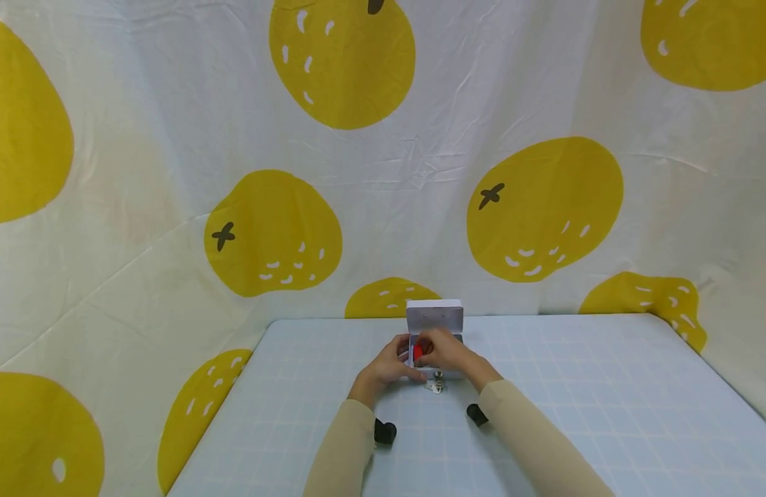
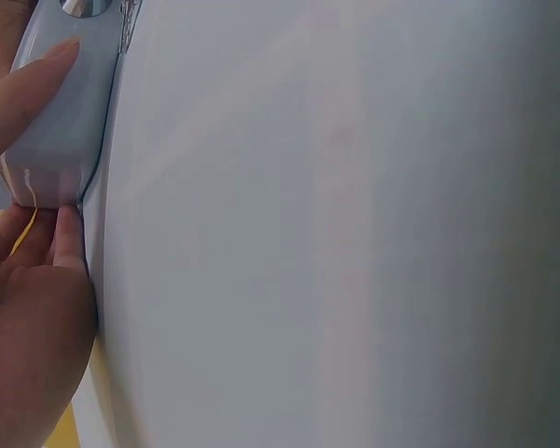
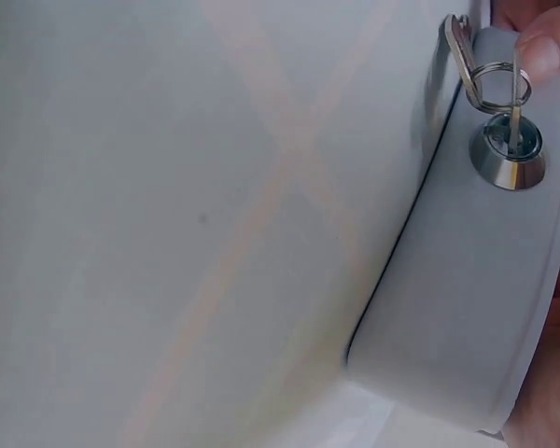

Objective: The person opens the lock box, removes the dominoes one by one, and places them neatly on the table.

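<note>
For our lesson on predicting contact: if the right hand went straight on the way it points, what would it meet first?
The right hand seems to pinch a red object; beyond that, probably the open box's left wall comes first, though depth is unclear.

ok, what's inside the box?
Red item at the left end of the box, in the right hand. That hand covers most of the interior; anything under it can't be seen.
</note>
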`<state>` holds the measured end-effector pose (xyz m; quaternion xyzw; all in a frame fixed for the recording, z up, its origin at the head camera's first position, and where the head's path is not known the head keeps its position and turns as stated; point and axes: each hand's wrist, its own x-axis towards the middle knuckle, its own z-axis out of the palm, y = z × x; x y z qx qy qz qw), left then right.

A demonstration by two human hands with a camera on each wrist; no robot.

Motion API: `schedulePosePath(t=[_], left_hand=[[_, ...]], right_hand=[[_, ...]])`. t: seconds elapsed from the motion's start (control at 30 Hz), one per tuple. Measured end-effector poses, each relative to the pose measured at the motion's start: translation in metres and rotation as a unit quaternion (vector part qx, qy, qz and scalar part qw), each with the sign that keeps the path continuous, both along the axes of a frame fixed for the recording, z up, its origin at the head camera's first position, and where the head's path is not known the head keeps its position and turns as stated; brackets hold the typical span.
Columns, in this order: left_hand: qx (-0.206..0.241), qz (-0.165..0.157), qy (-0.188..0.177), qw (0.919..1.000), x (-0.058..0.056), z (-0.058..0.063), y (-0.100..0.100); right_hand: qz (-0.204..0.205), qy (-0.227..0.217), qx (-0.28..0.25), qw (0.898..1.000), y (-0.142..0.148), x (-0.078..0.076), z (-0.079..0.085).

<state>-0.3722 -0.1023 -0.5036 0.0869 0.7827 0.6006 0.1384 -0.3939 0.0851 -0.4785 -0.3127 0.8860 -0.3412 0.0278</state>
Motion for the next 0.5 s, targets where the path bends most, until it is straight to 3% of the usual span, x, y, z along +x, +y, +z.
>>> schedulePosePath(t=[0.5], left_hand=[[-0.008,0.004,0.004,1.0,0.0024,0.0022,0.0007]], right_hand=[[-0.027,-0.029,-0.02,0.999,0.0098,0.0087,0.0043]])
